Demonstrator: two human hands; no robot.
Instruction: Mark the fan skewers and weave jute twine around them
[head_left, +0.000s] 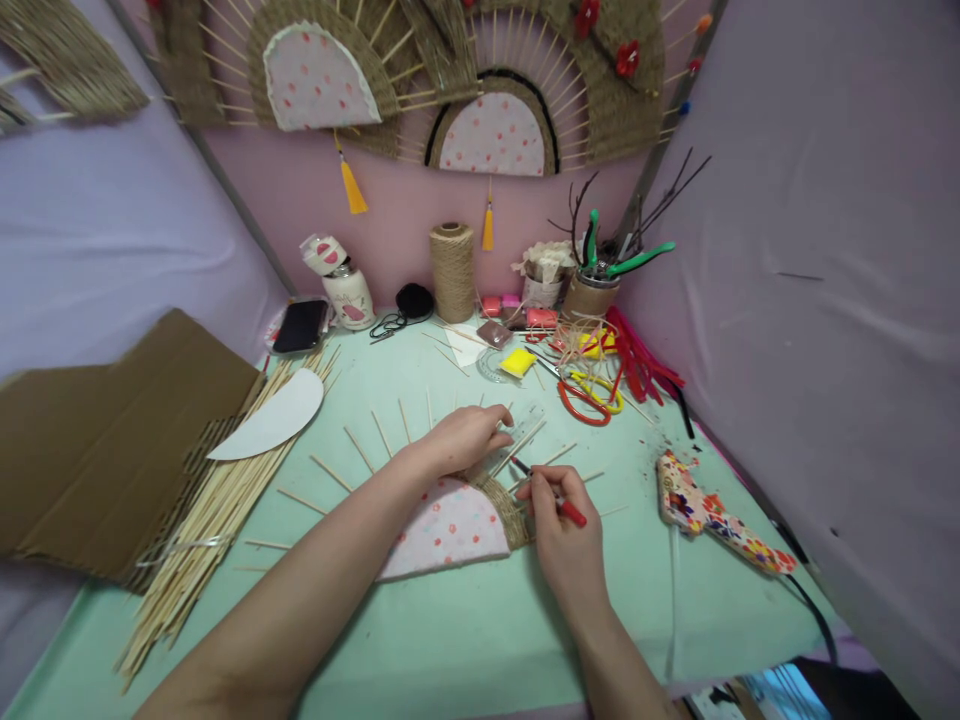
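A half-round fan piece with a pink dotted cloth (450,535) lies on the table, edged with woven twine (506,505). Thin wooden sticks (360,450) fan out from its rim. My left hand (469,438) reaches across the fan, its visible fingers apart, beside a clear ruler (525,428) lying along the sticks at the upper right. Whether those fingers press on the ruler cannot be made out. In my right hand (561,510) is a red pen (571,512), its dark tip pointing at a stick near the ruler. My left forearm hides part of the fan.
Left lie a bundle of sticks (217,500), a white paper cutout (274,418) and cardboard (127,430). Twine (452,270), scissors (583,400) and a jar holding green-handled pliers (592,295) are behind. A flowered glue gun (712,520) with a cord lies right.
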